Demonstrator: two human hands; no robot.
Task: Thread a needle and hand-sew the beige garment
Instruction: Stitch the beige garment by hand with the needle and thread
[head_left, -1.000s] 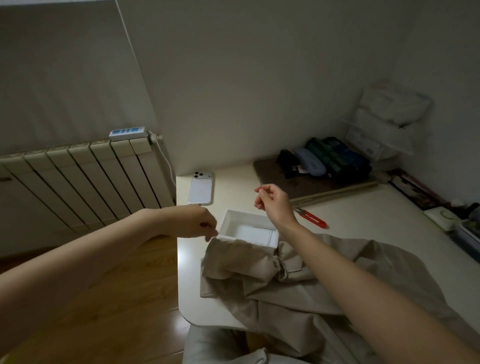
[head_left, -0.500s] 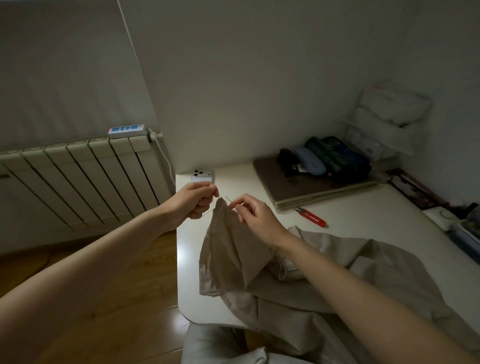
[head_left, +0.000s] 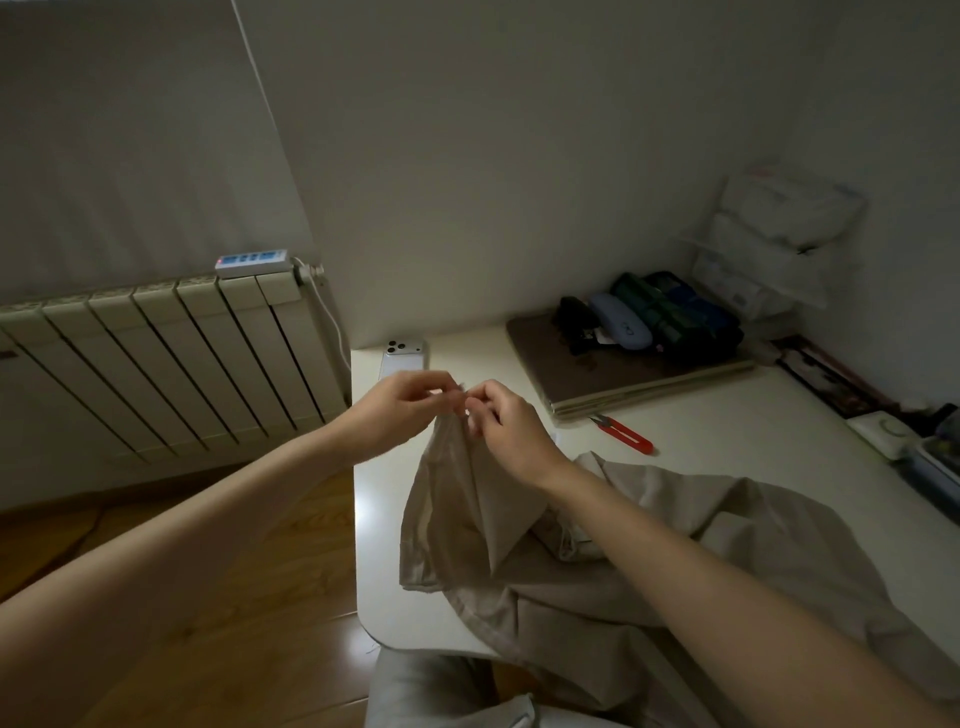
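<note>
Our beige garment (head_left: 597, 545) lies heaped on the near edge of the bench (head_left: 727, 415), one fold lifted to a peak above it. Our left hand (head_left: 395, 410) pinches that peak from the left, fingers (head_left: 441, 387) drawn close. Our right hand (head_left: 514, 431) meets it there, fingers curled tight on the tip of the fold. Whether a needle sits between them we cannot tell: too fine in this dim light. The cloth looks light, soft and limp, so we judge it best held taut close beside the stitch line. Beyond lie red snips (head_left: 628, 435), a phone (head_left: 404, 356) and a radiator (head_left: 156, 364).
</note>
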